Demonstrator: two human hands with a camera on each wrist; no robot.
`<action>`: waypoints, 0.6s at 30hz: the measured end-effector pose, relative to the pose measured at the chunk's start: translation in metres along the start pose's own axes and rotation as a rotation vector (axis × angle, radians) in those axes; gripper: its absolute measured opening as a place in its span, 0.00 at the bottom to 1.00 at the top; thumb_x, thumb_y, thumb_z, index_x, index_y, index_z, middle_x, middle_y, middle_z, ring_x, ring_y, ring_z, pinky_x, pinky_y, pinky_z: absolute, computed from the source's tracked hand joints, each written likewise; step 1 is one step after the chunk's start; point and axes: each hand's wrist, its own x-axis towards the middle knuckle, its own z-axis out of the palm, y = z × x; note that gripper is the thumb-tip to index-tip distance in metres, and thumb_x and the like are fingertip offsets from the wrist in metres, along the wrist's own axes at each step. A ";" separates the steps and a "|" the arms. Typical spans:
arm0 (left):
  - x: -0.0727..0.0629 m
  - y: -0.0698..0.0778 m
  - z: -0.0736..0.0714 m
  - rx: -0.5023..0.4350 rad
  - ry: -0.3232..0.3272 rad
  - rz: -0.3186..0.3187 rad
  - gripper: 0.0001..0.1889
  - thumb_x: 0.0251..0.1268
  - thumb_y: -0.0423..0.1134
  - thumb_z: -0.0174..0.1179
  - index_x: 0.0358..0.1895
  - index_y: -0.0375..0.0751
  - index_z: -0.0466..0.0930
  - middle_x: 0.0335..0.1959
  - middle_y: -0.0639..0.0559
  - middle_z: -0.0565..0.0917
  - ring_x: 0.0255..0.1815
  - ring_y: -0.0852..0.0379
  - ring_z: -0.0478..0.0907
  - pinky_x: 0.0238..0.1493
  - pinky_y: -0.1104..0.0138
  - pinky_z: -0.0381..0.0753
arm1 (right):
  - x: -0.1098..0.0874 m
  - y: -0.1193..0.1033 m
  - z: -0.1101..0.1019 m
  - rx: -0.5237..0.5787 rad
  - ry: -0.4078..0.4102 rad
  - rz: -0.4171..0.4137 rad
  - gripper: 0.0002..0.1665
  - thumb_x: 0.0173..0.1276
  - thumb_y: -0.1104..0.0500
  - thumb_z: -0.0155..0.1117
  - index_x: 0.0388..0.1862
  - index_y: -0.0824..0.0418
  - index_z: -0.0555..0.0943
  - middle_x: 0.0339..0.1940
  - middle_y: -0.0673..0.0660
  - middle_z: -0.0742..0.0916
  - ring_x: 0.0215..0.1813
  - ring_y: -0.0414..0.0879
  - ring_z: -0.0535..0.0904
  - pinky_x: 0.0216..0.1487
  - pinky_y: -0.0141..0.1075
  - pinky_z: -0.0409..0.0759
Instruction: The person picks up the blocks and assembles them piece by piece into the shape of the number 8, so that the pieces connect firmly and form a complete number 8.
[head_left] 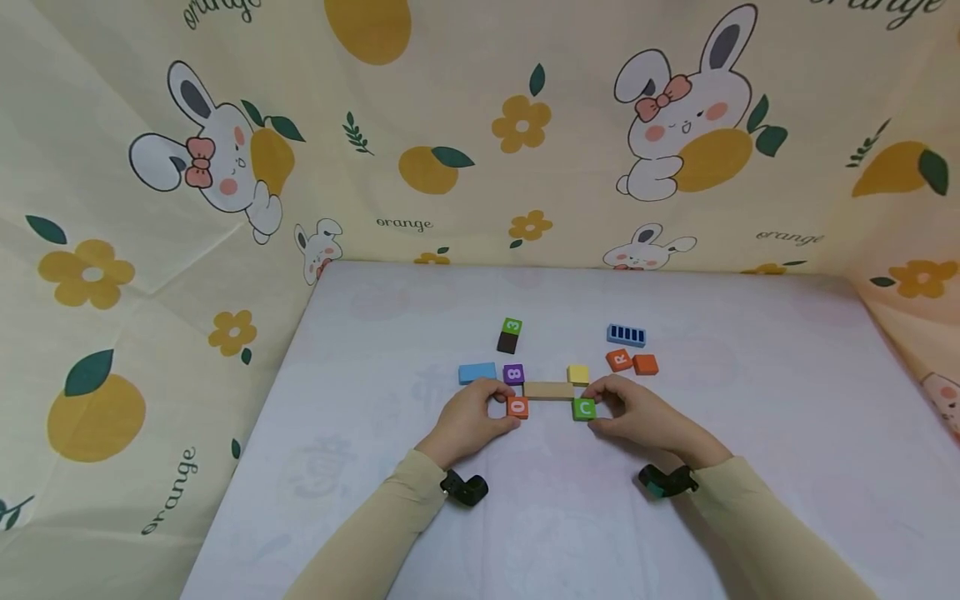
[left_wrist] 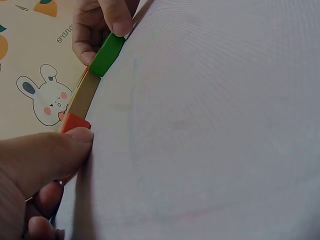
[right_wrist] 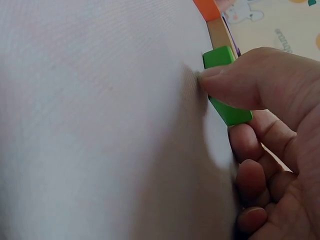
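Note:
In the head view my left hand (head_left: 470, 417) pinches an orange letter block (head_left: 517, 407) between thumb and fingers. My right hand (head_left: 637, 417) likewise pinches a green block (head_left: 584, 409) marked C. Just behind these two lies a tan wooden strip (head_left: 548, 391). A purple block (head_left: 513, 374) sits near the strip's left end, and a yellow block (head_left: 577, 374) near its right end. The left wrist view shows the thumb on the orange block (left_wrist: 75, 121); in the right wrist view the thumb lies against the green block (right_wrist: 220, 56).
Left of the purple block is a light blue block (head_left: 477, 373). Farther back are a green block (head_left: 512, 326) touching a dark brown one (head_left: 507, 342). To the right lie a blue slotted block (head_left: 626, 336) and two orange blocks (head_left: 646, 364). A printed cloth (head_left: 465, 92) hangs behind the white table (head_left: 360, 517).

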 end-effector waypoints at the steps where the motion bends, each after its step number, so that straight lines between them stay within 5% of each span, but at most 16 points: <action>1: 0.000 0.000 0.000 0.001 0.001 0.000 0.20 0.56 0.48 0.71 0.51 0.48 0.80 0.46 0.57 0.79 0.48 0.58 0.75 0.53 0.61 0.73 | 0.000 0.000 0.000 0.004 0.000 0.002 0.23 0.58 0.56 0.73 0.51 0.52 0.76 0.55 0.54 0.77 0.55 0.51 0.70 0.63 0.49 0.67; 18: 0.000 -0.002 0.000 -0.002 0.002 0.000 0.21 0.56 0.48 0.71 0.52 0.48 0.80 0.47 0.57 0.79 0.49 0.58 0.74 0.54 0.60 0.73 | 0.000 0.000 0.000 0.045 -0.002 0.005 0.23 0.58 0.56 0.74 0.51 0.53 0.76 0.56 0.54 0.76 0.58 0.52 0.69 0.65 0.50 0.64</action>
